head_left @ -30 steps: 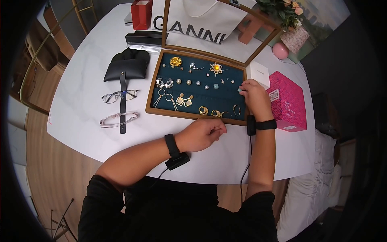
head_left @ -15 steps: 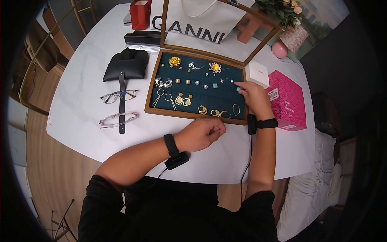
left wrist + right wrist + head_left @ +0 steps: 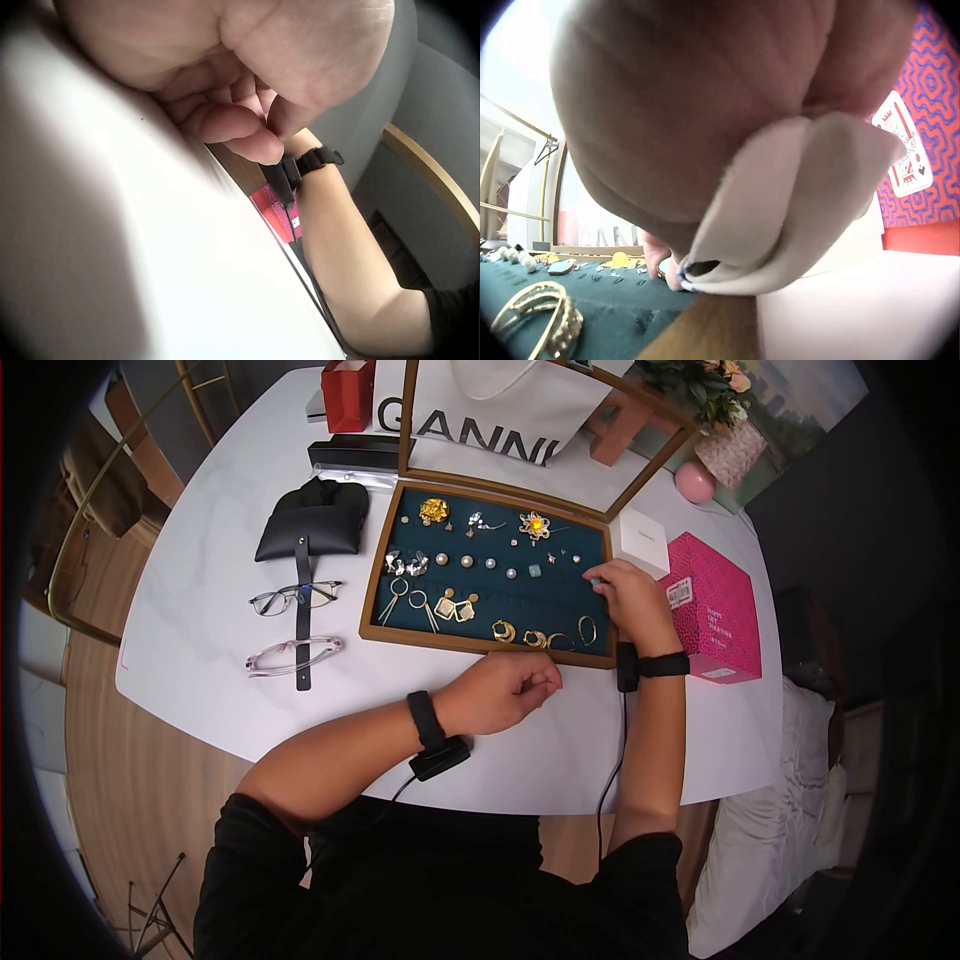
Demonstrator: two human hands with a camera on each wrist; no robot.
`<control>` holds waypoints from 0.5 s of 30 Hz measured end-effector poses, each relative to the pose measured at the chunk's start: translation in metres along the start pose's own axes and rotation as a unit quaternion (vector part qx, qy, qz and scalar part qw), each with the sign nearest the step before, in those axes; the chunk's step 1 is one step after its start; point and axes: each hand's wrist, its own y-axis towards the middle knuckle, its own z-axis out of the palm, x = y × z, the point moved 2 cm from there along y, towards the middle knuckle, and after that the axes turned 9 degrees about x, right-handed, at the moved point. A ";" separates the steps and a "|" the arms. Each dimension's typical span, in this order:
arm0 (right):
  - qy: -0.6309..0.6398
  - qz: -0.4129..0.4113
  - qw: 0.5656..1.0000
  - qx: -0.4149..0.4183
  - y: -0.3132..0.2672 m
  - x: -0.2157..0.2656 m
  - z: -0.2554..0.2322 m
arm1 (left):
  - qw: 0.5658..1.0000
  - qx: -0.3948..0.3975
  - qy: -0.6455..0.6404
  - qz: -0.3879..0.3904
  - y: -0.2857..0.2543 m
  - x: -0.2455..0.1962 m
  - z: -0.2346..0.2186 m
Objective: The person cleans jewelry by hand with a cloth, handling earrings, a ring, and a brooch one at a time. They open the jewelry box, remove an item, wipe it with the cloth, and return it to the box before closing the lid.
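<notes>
My right hand is over the right end of a wooden jewelry box, pinching a small turquoise stud earring between thumb and finger. The fingers partly hide it in the right wrist view. To its left, a matching turquoise stud sits on the dark green lining, in a row with pearl studs. A gold hoop lies close below the hand. My left hand rests on the white table by the box's front edge, fingers loosely curled around nothing.
The box's glass lid stands raised at the back. A white box and a pink patterned box stand to the right. On the left lie two pairs of glasses and a black case. Behind is a white GANNI bag.
My right hand has shifted slightly left over the lining with the turquoise earring, then stayed near the box's right rim. My left hand has stayed in place.
</notes>
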 end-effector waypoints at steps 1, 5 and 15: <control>0.001 0.004 1.000 -0.002 0.000 0.000 0.000 | 1.000 0.000 0.001 0.000 0.000 -0.001 0.000; 0.045 0.031 0.998 -0.017 0.000 -0.001 0.001 | 1.000 -0.001 0.001 0.004 0.000 -0.001 -0.001; 0.177 0.019 0.984 -0.020 0.004 -0.015 0.008 | 1.000 0.002 0.000 -0.001 0.000 0.000 0.000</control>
